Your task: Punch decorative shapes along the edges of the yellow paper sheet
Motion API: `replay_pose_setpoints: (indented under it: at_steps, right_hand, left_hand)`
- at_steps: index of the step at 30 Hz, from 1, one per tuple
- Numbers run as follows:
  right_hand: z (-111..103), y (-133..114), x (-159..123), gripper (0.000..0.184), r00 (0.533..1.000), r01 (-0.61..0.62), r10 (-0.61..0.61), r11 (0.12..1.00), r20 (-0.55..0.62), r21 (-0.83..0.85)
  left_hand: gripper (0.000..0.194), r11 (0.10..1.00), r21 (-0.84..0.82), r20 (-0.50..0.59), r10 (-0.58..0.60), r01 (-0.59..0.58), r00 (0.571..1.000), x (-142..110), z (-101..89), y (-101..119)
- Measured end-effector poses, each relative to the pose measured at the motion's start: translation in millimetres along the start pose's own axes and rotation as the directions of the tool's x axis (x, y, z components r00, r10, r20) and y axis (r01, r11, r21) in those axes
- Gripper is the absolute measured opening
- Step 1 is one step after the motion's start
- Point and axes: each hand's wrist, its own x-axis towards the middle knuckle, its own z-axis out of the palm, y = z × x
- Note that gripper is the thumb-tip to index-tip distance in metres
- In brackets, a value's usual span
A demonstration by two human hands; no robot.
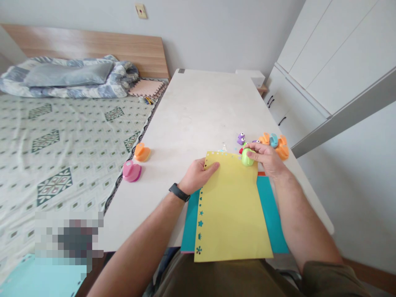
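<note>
A yellow sheet of paper (233, 206) has shaped holes, such as stars, a heart and flowers, along its left edge and more small holes along its far edge. My left hand (199, 173) grips the sheet near its far left corner, thumb on top. In my right hand (264, 156) is a light green craft punch (248, 157), set at the sheet's far right corner. Whether the paper is inside its slot I cannot tell. Beneath the yellow sheet lie teal sheets (269, 214). Small paper bits (223, 147) lie just past the far edge.
Several orange punches (281, 150) and a blue one (273, 140) stand right of my right hand, purple ones (241, 138) beyond it. At the table's left edge are an orange punch (142, 152) and a pink punch (132, 171). A bed (77, 136) adjoins the white table (213, 99).
</note>
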Motion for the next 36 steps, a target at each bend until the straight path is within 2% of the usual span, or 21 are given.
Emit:
replay_pose_setpoints:
  at_steps: [8,12,15,19,22,28,36]
  right_hand:
    - [-2,3,1,0.036,0.996,0.031,-0.035,0.998,-0.079,-0.053]
    - [-2,0,1,0.037,0.995,0.030,-0.031,0.999,-0.095,-0.016]
    - [-3,-1,3,0.036,0.983,0.044,-0.034,0.998,-0.180,0.051]
    - [-6,2,9,0.034,0.938,0.084,-0.034,0.988,-0.345,0.132]
    - [-7,4,13,0.034,0.909,0.138,-0.065,0.979,-0.412,0.149]
    - [-6,5,16,0.031,0.876,0.271,-0.161,0.944,-0.454,0.187]
    - [-3,7,15,0.039,0.893,0.216,-0.150,0.970,-0.425,0.113]
  left_hand:
    - [0.053,1.000,0.004,0.004,0.005,-0.005,1.000,0,-1.3,0]
    - [0.055,1.000,0.003,0.004,0.005,-0.005,1.000,0,-1.0,1]
    - [0.055,1.000,-0.004,0.003,0.008,-0.008,1.000,0,-0.5,1]
    - [0.055,1.000,0.014,-0.010,0.009,-0.009,1.000,-1,-0.4,1]
    - [0.054,1.000,0.021,-0.009,0.010,-0.010,1.000,0,-1.1,0]
    - [0.052,0.999,0.039,-0.017,0.011,-0.010,1.000,2,-2.9,-4]
    - [0.052,0.997,0.073,-0.031,0.020,-0.018,0.999,3,-3.5,-8]
